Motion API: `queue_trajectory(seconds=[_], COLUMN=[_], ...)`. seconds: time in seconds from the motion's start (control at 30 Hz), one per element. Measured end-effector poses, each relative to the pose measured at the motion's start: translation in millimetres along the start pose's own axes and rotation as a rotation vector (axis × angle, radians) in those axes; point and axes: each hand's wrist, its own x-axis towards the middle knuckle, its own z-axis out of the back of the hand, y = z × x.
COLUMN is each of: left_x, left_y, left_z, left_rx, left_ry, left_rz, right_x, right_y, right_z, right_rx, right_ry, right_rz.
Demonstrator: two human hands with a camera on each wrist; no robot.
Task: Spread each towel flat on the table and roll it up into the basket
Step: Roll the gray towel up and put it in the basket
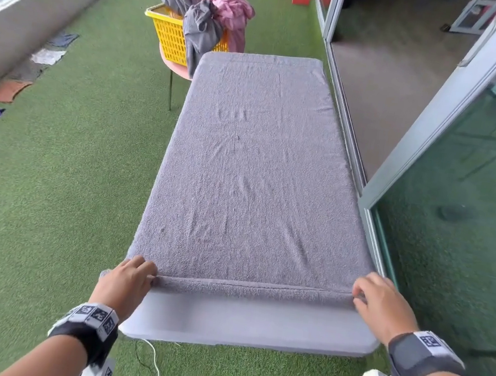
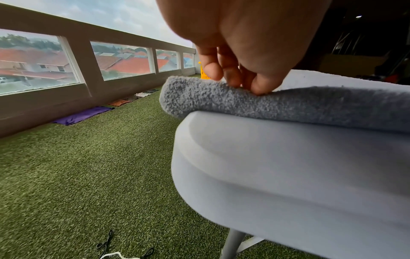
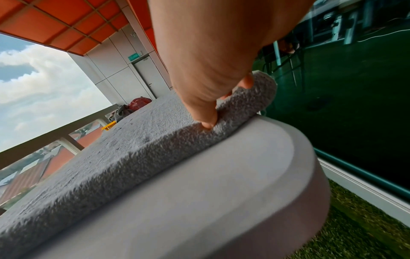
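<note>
A grey towel (image 1: 255,170) lies spread flat along the white bench (image 1: 253,327), covering it up to the far edge; a bare strip shows at the near edge. The towel's near hem is turned over into a first narrow roll. The left hand (image 1: 125,282) pinches that roll at the near left corner, its grip curled onto the cloth. The right hand (image 1: 383,303) pinches it at the near right corner likewise. Beyond the far left corner stands a yellow basket (image 1: 169,34) heaped with grey and pink towels (image 1: 213,9).
</note>
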Motion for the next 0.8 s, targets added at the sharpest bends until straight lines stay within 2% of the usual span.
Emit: queue_trajectory(seconds=[0.2, 0.4, 0.6, 0.8], left_x=[-6, -15, -25, -14], left_y=[0, 8, 7, 3], left_z=[-13, -10, -3, 0], left_rx=[-0.018, 0.031, 0.068, 0.115], left_ry=[-0.014, 0.033, 0.051, 0.049], left_rz=[-0.027, -0.074, -0.078, -0.036], right_x=[-15, -19, -18, -10], right_y=[-6, -14, -8, -8], right_z=[-12, -13, -2, 0], right_rx=[-0.02, -0.072, -0.103, -0.026], right_ry=[-0.055, 0.089, 0.13, 0.155], right_rz=[0.098, 0.093, 0.124, 0.077])
